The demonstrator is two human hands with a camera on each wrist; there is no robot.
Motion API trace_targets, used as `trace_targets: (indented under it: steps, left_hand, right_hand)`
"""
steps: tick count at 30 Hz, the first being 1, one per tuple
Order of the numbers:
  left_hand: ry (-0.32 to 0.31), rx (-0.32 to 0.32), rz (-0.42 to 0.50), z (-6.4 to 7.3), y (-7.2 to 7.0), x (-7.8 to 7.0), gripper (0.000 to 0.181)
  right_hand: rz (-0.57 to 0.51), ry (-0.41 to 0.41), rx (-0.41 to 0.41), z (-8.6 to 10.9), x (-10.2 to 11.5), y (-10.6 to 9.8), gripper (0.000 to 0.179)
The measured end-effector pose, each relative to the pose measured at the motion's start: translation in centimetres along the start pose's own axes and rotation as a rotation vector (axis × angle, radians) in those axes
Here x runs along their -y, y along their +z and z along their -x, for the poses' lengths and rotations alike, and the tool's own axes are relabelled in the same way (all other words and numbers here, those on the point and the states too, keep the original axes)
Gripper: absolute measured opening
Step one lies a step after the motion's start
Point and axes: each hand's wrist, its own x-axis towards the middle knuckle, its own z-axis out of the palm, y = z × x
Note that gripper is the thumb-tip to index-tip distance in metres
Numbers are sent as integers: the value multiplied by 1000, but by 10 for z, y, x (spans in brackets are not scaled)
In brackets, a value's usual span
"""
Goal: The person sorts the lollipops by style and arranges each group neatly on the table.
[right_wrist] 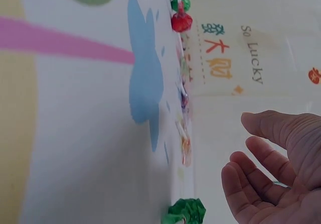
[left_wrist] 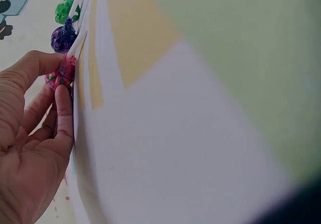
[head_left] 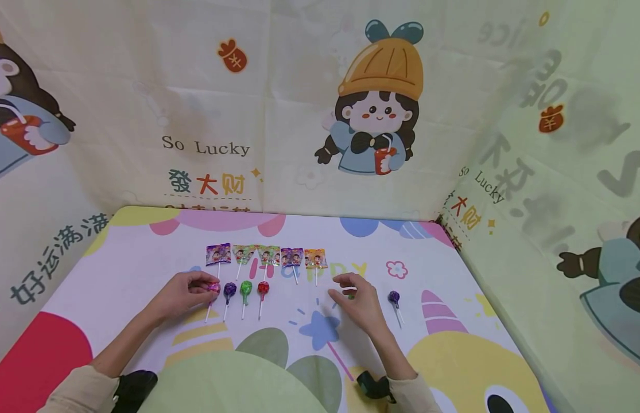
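At the left end of the front row, my left hand [head_left: 182, 295] pinches a pink-wrapped lollipop [left_wrist: 64, 73] by its head between thumb and fingers, its white stick slanting down toward me. Beside it lie a purple lollipop [head_left: 229, 289], a green one [head_left: 245, 288] and a red one [head_left: 263, 287]. My right hand [head_left: 360, 301] is held over the table with loosely bent fingers and nothing between them. Close by it is another green lollipop [right_wrist: 185, 212], mostly hidden behind the hand in the head view. Farther right lies a second purple lollipop [head_left: 394, 297].
Behind the front row is a line of flat-packeted lollipops: a purple packet [head_left: 218, 254], green ones [head_left: 268, 254], another purple packet [head_left: 291, 256] and an orange packet [head_left: 315, 258]. The patterned tabletop [head_left: 361, 246] meets printed cloth [head_left: 289, 115] at the back and sides.
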Motion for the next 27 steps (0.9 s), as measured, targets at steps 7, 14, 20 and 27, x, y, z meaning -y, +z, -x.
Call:
trace_targets:
  steps: [7, 14, 20, 27]
  left_hand:
    - [-7, -2, -6, 0, 0, 1, 38]
    - [-8, -1, -5, 0, 1, 2, 37]
    - [0, -3, -4, 0, 0, 2, 37]
    - [2, -4, -10, 0, 1, 1, 37]
  right_hand:
    - [-20, 26, -36, 0, -6, -11, 26]
    - [2, 72, -58, -2, -12, -20, 27]
    - [40, 115, -51, -3, -20, -25, 29]
    - [83, 181, -19, -3, -27, -30, 29]
